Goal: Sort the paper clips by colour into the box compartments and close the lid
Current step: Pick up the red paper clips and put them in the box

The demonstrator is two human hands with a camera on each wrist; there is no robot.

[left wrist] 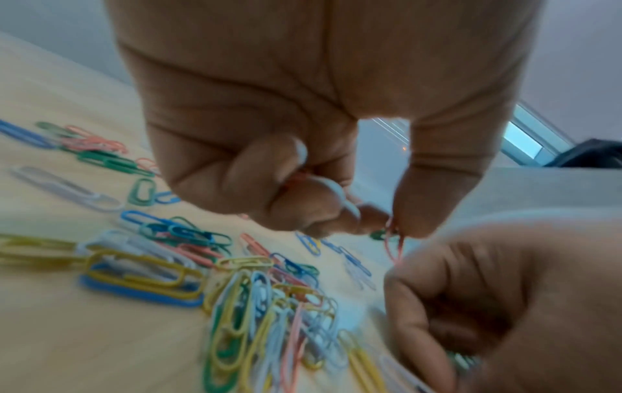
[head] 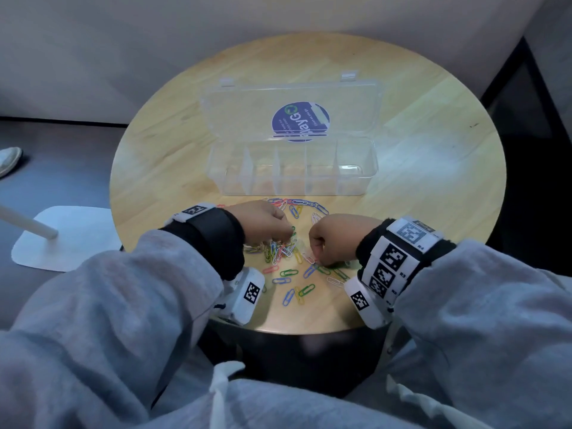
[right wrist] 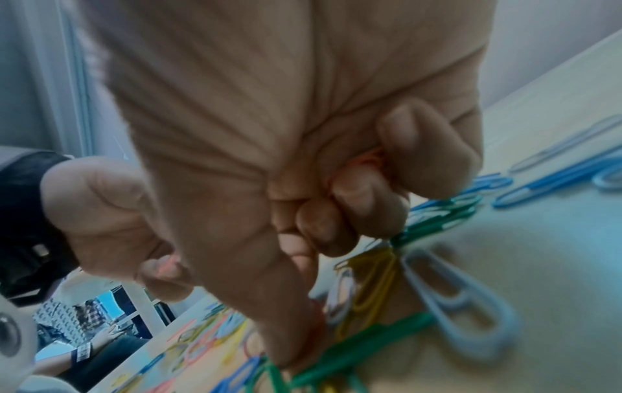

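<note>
1. Left hand [head: 263, 221], fingers curled, pinches a pink paper clip [left wrist: 393, 244] above the mixed-colour paper clips [head: 288, 258] on the round tabletop [head: 433, 150].
2. Right hand [head: 331, 236] is fisted around pink clips [right wrist: 368, 162].
3. The clear compartment box [head: 294, 171] stands just beyond the pile, lid [head: 291, 106] open.

A round wooden table [head: 433, 125], a white lamp base [head: 55, 243] on the floor, a shoe [head: 9, 161]

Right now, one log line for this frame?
stage: picking clips | left hand: pinches red clip | right hand: grips red clips | box: open, looks empty
</note>
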